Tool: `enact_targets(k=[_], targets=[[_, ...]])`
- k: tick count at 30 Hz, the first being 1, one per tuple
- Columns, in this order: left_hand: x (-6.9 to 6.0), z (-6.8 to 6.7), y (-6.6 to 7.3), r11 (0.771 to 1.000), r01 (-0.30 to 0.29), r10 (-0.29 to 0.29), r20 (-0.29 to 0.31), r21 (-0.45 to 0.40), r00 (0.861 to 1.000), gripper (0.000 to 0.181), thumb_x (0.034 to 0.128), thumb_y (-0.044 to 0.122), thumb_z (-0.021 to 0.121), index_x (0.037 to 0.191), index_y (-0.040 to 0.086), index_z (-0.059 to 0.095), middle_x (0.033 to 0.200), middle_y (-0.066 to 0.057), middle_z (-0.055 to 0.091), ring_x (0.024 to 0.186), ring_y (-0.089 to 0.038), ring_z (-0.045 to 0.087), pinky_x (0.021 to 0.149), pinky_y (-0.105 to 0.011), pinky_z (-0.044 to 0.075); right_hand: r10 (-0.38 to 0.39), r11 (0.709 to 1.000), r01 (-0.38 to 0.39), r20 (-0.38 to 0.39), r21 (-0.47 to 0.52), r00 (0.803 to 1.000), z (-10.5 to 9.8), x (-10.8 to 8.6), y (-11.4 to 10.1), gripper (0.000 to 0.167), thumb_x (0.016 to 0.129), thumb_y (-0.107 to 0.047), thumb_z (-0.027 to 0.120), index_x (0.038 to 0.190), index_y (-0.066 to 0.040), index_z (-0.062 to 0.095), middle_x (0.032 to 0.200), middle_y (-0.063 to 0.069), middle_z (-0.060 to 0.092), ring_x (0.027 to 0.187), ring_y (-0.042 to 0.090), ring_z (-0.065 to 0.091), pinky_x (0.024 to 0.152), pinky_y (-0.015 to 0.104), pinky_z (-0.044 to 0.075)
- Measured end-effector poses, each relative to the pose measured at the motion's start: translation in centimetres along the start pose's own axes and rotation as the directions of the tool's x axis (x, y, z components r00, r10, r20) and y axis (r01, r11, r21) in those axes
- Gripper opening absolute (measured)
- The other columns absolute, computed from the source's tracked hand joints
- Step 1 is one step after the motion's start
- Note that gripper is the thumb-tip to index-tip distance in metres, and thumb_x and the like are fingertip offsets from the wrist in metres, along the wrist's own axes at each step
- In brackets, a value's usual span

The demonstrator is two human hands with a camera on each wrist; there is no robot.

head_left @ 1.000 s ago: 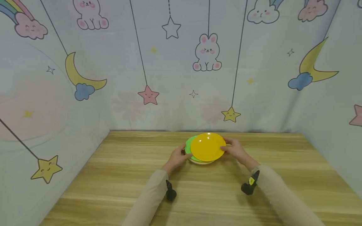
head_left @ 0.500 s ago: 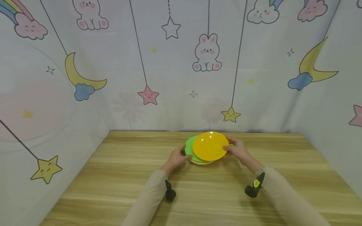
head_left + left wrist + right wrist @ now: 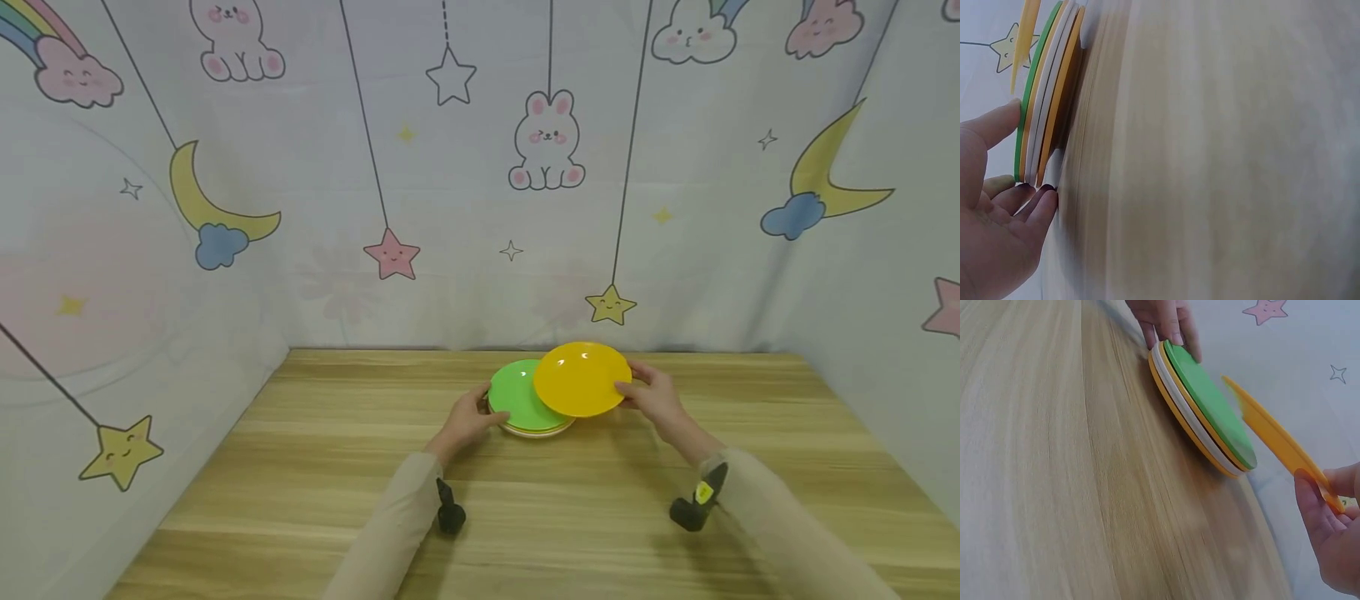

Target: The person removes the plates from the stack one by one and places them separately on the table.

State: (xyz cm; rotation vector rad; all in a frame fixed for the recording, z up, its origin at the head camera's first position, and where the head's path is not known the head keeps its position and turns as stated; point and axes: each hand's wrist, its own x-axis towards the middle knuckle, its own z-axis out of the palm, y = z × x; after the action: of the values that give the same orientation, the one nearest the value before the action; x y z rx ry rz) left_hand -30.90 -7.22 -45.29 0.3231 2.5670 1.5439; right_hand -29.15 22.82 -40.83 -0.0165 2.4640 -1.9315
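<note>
My right hand (image 3: 660,404) pinches the right edge of a yellow plate (image 3: 581,379), thumb on top and fingers beneath. In the right wrist view that yellow plate (image 3: 1272,434) is raised and tilted, apart from the stack. A green plate (image 3: 525,396) tops a stack whose edges show yellow and white plates (image 3: 1044,94) below it. My left hand (image 3: 467,421) holds the stack's left edge, the thumb on the green rim and the fingers at the lower edges, as the left wrist view shows. The yellow plate hides part of the green one in the head view.
The stack stands on a wooden table (image 3: 375,500) near its back edge. Behind and at both sides hang pale cloth walls (image 3: 450,183) printed with stars, moons and rabbits. A small black wrist camera (image 3: 450,512) sits at each sleeve.
My right hand has moved the yellow plate right and slightly up, uncovering more of the green plate. The left hand and the stack have stayed in place.
</note>
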Motion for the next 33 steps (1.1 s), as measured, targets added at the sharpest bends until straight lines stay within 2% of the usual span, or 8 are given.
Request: enact_targets(k=[11,17,22,28,33], targets=[[0.1,0.0,-0.2,1.0,0.005,-0.004,-0.013,0.02,1.0,0.074,0.0824,0.024,0.067,0.138,-0.005,0.027,0.139,-0.022,0.036,0.122,-0.033,0.043,0.102,-0.041,0.036,0.011,0.997,-0.004,-0.095,0.072,0.995,-1.8,-1.3,0.1,0.059,0.091,-0.005,0.051,0.14,0.006,0.021,0.138,0.03,0.029,0.071,-0.004,0.058,0.081,0.031,0.052],[0.3,0.1,-0.3,1.0,0.009,-0.008,-0.016,0.023,1.0,0.075,0.0821,0.024,0.067,0.139,-0.004,0.028,0.14,-0.021,0.034,0.123,-0.034,0.042,0.102,-0.041,0.035,0.028,0.995,-0.011,-0.176,0.096,0.984,-2.8,-1.9,0.8,0.058,0.09,-0.002,0.051,0.14,0.007,0.023,0.135,0.031,0.031,0.067,-0.006,0.057,0.07,0.021,0.054],[0.3,0.2,-0.4,0.999,0.022,-0.021,-0.021,0.026,1.0,0.075,0.0813,0.025,0.068,0.139,-0.003,0.029,0.14,-0.021,0.035,0.122,-0.033,0.042,0.103,-0.041,0.035,0.053,0.995,-0.033,-0.226,0.093,0.973,-3.6,-2.3,1.6,0.058,0.089,-0.002,0.051,0.139,0.007,0.024,0.133,0.032,0.032,0.064,-0.007,0.056,0.071,0.023,0.054],[0.2,0.1,-0.4,1.0,0.012,-0.012,-0.021,0.027,1.0,0.076,0.0809,0.025,0.069,0.138,-0.004,0.029,0.139,-0.022,0.036,0.121,-0.034,0.043,0.101,-0.043,0.037,0.085,0.989,-0.05,-0.268,0.137,0.96,-4.3,-2.9,2.3,0.059,0.087,0.0,0.053,0.138,0.008,0.025,0.13,0.029,0.034,0.063,-0.006,0.056,0.066,0.019,0.054],[0.2,0.1,-0.3,1.0,0.008,-0.007,-0.021,0.02,1.0,0.075,0.0806,0.024,0.069,0.138,-0.004,0.029,0.139,-0.022,0.036,0.12,-0.034,0.044,0.101,-0.042,0.038,0.106,0.984,-0.067,-0.249,0.162,0.963,-4.8,-3.5,2.8,0.06,0.088,-0.001,0.051,0.139,0.009,0.02,0.134,0.031,0.03,0.065,-0.006,0.056,0.069,0.02,0.054]])
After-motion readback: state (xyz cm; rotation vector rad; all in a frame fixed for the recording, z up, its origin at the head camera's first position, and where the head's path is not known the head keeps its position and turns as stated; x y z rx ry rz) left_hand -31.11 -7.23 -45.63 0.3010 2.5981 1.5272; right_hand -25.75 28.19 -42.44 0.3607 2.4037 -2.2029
